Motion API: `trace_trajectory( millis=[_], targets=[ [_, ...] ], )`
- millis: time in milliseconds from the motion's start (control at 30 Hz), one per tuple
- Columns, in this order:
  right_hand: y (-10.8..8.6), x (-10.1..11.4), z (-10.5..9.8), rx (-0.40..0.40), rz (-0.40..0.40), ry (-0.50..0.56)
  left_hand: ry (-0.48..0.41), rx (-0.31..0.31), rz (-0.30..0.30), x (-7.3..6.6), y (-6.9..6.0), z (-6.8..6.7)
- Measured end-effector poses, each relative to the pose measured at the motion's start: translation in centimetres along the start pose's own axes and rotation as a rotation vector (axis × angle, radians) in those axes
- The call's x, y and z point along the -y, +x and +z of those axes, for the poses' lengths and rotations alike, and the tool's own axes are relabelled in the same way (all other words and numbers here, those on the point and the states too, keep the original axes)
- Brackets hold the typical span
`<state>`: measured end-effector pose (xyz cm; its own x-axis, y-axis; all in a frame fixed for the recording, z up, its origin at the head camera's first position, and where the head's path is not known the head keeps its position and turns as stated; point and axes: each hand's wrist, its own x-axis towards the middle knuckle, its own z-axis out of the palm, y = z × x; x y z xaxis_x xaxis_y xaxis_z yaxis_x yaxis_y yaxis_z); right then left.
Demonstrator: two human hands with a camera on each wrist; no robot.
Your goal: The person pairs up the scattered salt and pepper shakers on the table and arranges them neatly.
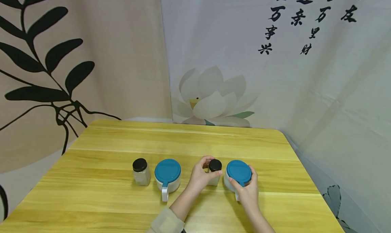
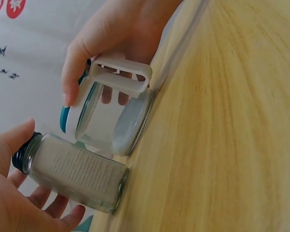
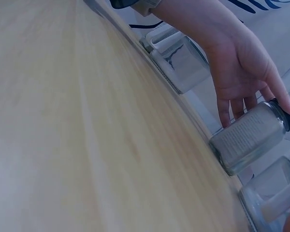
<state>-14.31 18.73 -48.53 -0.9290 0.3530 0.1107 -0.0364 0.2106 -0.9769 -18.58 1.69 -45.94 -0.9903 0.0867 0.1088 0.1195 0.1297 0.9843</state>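
Observation:
My left hand (image 1: pixel 200 175) grips a square glass jar with a black lid (image 2: pixel 77 169), thumb by the lid and fingers behind it. The jar stands upright on the table, with printed text on its side. Just to the right, my right hand (image 1: pixel 249 190) holds a clear handled pot with a blue lid (image 1: pixel 239 172), thumb on one side and fingers round the other. Its white handle (image 2: pixel 118 79) faces the near edge. In the right wrist view, the left hand (image 3: pixel 241 63) reaches over its jar (image 3: pixel 249 137), and the pot (image 3: pixel 268 193) is partly cut off.
Left of the hands stand a second blue-lidded pot (image 1: pixel 167 173) and a second black-lidded jar (image 1: pixel 141 172), in one row with the held ones. All are on a yellow wooden table (image 1: pixel 100 185). Printed cloth (image 1: pixel 134 56) hangs behind the far edge.

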Motion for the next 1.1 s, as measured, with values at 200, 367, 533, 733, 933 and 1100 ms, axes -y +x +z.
trace_trajectory(
  millis=[200, 367, 533, 733, 933, 1100],
  targets=[
    [0.1, 0.0, -0.1, 0.006, -0.001, -0.026, 0.004, 0.002, 0.003, 0.1, 0.0, 0.0],
    [0.1, 0.0, -0.2, 0.012, -0.001, -0.041, 0.003, 0.011, 0.001, 0.2, 0.1, 0.0],
    [0.2, -0.1, -0.2, 0.019, 0.001, -0.034, 0.004, 0.025, 0.003, 0.1, 0.1, -0.2],
    [0.4, 0.1, -0.3, 0.028, -0.013, -0.027, -0.007, 0.045, -0.009, -0.5, 0.1, -0.6],
    [0.6, 0.4, -0.6, 0.032, -0.031, -0.046, -0.015, 0.074, -0.015, -0.8, 0.2, -1.0],
    [0.9, 0.7, -0.8, 0.036, -0.045, -0.06, -0.029, 0.083, -0.021, -1.1, 0.2, -1.4]
  ],
)
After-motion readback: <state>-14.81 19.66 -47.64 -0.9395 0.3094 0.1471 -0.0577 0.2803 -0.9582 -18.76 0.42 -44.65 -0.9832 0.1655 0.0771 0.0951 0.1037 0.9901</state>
